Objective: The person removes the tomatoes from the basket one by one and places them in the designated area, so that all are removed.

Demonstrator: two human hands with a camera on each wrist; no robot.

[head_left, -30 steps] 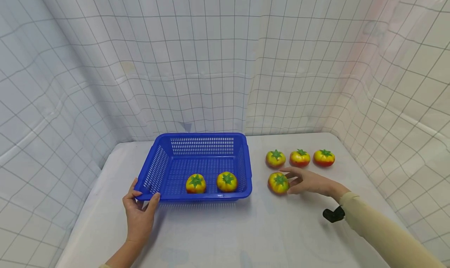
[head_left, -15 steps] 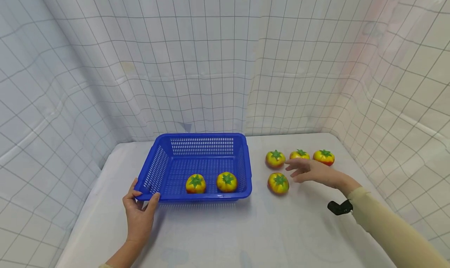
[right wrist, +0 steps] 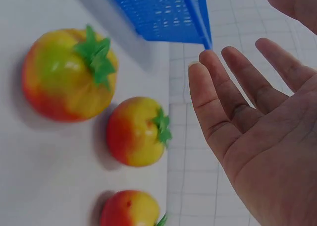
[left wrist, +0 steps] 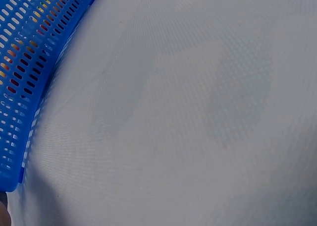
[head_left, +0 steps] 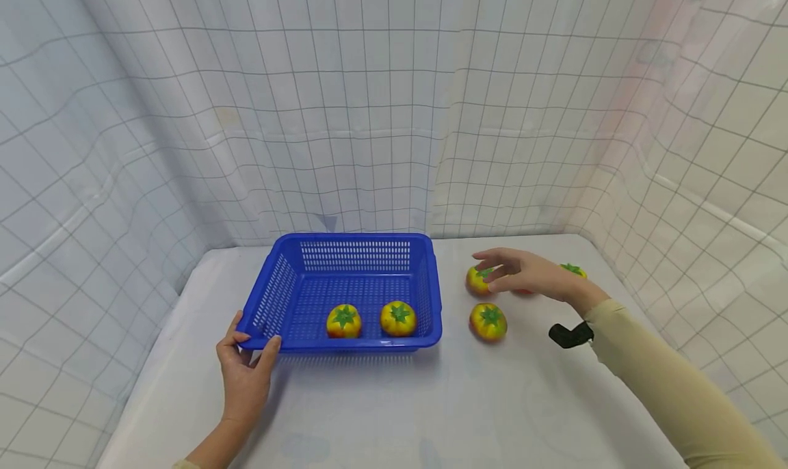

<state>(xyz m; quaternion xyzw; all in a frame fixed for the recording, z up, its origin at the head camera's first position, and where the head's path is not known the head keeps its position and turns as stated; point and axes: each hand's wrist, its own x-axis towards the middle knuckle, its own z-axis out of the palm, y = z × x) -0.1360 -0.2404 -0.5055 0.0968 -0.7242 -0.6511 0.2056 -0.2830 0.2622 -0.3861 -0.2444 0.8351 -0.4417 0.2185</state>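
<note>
My left hand (head_left: 241, 380) grips the near left corner of the blue plastic basket (head_left: 351, 346), thumb on the front rim. Two yellow-red tomatoes with green star-shaped tops sit inside, one left (head_left: 342, 327) and one right (head_left: 397, 323). To the right of the basket my right hand (head_left: 531, 273) hovers with loosely bent fingers and holds nothing. Its fingertips overlap the back left tomato (head_left: 473, 282) in the head view. The hand mostly hides the middle back tomato (right wrist: 128, 212). A front tomato (right wrist: 62, 82) lies nearer me, below the right hand.
Another tomato (head_left: 575, 270) lies at the back right, partly behind the right wrist. A white cloth (head_left: 382, 414) covers the table. Grid-patterned white curtains (head_left: 369, 113) enclose the back and both sides. A black device (head_left: 569, 335) is strapped under the right wrist.
My right hand has come away from the front tomato, which stays on the table, and moved up and back over the rear row. The left hand and basket stay put.
</note>
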